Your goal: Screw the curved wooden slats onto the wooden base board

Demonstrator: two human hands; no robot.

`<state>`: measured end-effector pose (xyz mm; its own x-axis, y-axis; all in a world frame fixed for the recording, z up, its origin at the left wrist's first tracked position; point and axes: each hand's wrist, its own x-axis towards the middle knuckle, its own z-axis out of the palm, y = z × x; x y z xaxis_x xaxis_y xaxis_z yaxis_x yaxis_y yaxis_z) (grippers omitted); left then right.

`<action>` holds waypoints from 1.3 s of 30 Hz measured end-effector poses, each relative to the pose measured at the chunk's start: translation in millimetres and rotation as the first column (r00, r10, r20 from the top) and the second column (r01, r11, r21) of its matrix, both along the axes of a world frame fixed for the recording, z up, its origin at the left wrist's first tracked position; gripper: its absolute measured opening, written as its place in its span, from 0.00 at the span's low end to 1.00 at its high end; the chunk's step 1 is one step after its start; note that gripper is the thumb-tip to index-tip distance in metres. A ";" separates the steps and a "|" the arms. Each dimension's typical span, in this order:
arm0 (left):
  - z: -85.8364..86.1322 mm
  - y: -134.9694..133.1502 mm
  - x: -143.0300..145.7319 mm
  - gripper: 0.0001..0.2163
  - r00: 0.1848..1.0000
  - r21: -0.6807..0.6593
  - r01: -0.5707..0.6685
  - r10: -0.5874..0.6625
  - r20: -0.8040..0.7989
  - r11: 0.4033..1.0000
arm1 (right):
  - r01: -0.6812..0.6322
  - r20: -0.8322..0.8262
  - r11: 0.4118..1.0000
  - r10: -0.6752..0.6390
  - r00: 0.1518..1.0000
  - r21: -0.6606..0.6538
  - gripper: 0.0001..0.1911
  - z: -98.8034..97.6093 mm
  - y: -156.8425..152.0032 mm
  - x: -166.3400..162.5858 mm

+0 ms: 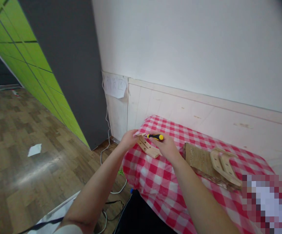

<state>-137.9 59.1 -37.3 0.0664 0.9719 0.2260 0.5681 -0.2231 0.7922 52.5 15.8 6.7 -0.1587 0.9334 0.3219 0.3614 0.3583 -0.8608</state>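
Observation:
A screwdriver [157,137] with a yellow and black handle lies in my right hand [166,146], whose fingers are closed around it. Its tip points left, toward the far end of a pale wooden piece [147,148] with several dark holes and a slot along it. My left hand [129,139] grips that far end, its fingertips partly hidden behind the wood. The near end of the piece hangs just over the red-and-white checked cloth [153,174] or rests on it; I cannot tell which.
To the right, a rough-edged wooden board [198,157] lies on the cloth, with a curved, slotted wooden piece [225,167] on top. A white wall stands behind the table. White cables [106,154] run down to the wooden floor [9,156] at the left.

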 end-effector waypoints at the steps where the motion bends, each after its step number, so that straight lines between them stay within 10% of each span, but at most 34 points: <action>1: -3.1 0.7 1.3 0.17 1.000 -0.016 0.010 -0.011 -0.007 1.000 | 0.008 -0.002 1.000 -0.008 1.000 -0.007 0.13 -0.9 -0.1 0.8; 8: -8.4 -2.0 6.5 0.15 0.999 0.043 -0.031 0.032 -0.022 0.999 | 0.064 0.073 0.998 -0.063 0.995 -0.013 0.14 3.9 -2.4 15.0; 16: 43.0 -20.8 15.4 0.14 0.978 0.168 0.138 -0.161 0.135 0.976 | 0.174 0.052 0.984 -0.176 0.983 0.030 0.16 44.7 -22.1 46.7; 25: 70.9 -8.3 131.1 0.16 0.940 0.328 0.290 -0.333 0.080 0.899 | 0.354 0.006 0.934 -0.355 0.935 0.057 0.19 80.1 -67.8 164.9; 32: 51.7 17.4 234.1 0.14 0.793 0.254 0.590 -0.610 -0.001 0.767 | 0.445 -0.147 0.895 -0.436 0.888 0.031 0.19 53.4 -68.8 241.1; 39: 39.6 12.4 263.0 0.14 0.790 0.150 0.613 -0.598 -0.138 0.776 | 0.476 -0.402 0.880 -0.435 0.806 0.003 0.15 26.6 -61.9 254.9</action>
<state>125.1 71.5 2.3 0.6524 0.6681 0.3577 0.3258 -0.6734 0.6636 307.5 -46.1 33.3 0.4297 0.8277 0.3610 0.1579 0.3247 -0.9325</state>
